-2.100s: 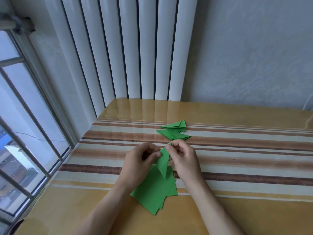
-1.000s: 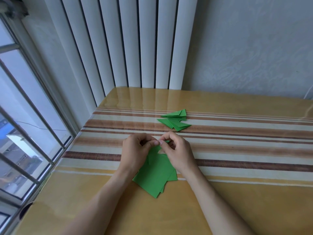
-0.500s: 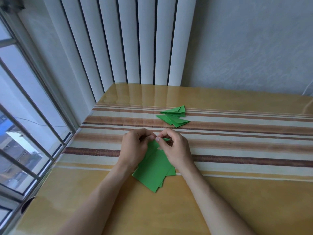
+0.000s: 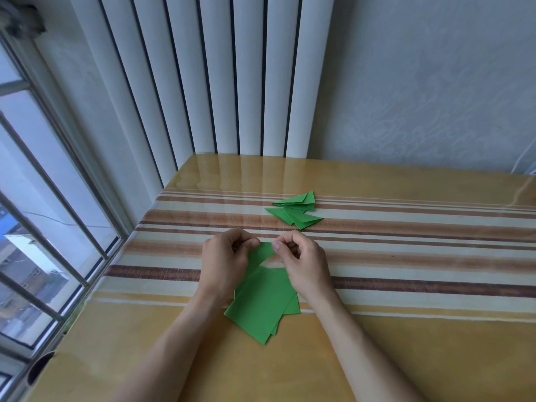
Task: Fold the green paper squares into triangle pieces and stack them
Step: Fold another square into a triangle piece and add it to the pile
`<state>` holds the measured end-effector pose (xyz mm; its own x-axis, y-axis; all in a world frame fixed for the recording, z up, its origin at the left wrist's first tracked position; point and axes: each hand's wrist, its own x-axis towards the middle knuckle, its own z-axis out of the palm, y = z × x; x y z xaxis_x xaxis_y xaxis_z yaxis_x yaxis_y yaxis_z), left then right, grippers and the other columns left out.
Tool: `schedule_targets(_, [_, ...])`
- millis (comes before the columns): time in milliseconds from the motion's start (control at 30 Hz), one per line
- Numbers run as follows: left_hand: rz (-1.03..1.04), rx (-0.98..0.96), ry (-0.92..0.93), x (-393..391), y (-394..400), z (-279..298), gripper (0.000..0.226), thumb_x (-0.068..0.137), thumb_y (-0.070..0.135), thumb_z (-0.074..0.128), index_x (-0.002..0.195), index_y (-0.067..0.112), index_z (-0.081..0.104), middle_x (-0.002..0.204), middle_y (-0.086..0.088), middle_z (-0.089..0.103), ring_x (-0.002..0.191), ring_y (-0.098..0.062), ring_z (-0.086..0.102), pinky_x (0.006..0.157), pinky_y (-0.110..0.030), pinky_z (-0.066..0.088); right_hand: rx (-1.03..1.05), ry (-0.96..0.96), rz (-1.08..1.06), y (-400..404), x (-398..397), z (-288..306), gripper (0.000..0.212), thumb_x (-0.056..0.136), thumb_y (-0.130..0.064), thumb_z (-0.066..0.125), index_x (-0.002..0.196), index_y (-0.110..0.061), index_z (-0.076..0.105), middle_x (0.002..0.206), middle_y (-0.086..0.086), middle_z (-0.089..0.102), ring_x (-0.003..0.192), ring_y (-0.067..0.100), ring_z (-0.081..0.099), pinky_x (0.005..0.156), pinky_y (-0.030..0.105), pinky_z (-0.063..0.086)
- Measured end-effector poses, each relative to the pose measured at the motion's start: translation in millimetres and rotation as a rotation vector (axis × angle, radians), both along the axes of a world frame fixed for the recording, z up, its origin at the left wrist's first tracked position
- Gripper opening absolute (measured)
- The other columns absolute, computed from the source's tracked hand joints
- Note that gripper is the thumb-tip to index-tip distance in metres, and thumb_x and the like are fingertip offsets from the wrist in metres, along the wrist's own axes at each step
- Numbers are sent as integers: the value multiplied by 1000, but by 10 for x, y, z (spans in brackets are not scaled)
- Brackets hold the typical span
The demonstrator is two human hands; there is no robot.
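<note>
a person's left hand (image 4: pixel 224 264) and right hand (image 4: pixel 301 264) each pinched the far edge of a green paper piece (image 4: pixel 261 252) with curled fingers, holding it just above a loose stack of green paper squares (image 4: pixel 262 307) on the striped, glossy table (image 4: pixel 406 343). a pile of folded green triangles (image 4: pixel 295 211) lay farther back on the stripes, well apart from the hands. a white radiator (image 4: pixel 220 82) stood behind, a barred window (image 4: pixel 37 198) to the left.
</note>
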<state>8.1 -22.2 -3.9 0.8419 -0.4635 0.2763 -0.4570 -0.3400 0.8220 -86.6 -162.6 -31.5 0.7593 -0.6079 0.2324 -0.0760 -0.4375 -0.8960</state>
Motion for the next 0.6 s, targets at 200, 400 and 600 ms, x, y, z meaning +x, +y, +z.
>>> schedule_targets(200, [-5, -9, 12, -5, -6, 7, 21, 93, 8, 75, 77, 22, 73, 63, 11, 67, 54, 3, 54, 50, -12, 40, -16, 1, -5, -8, -3, -2, 11, 99, -22, 69, 88, -21, 70, 78, -10, 67, 74, 7, 61, 65, 18, 46])
schedule_targets(400, [-6, -18, 18, -21, -17, 11, 21, 93, 10, 75, 76, 22, 73, 62, 10, 67, 54, 1, 53, 49, -13, 39, 62, -29, -41, 11, -1, 18, 9, 101, -19, 68, 92, -20, 73, 73, -5, 70, 68, 3, 65, 63, 12, 47])
schedule_targets(600, [15, -43, 48, -10, -7, 19, 22, 94, 10, 75, 75, 20, 73, 57, 10, 62, 50, -1, 49, 48, -15, 37, 129, -67, -102, 6, -1, 21, 10, 99, -19, 70, 89, -21, 72, 69, -6, 70, 63, 0, 63, 59, 13, 47])
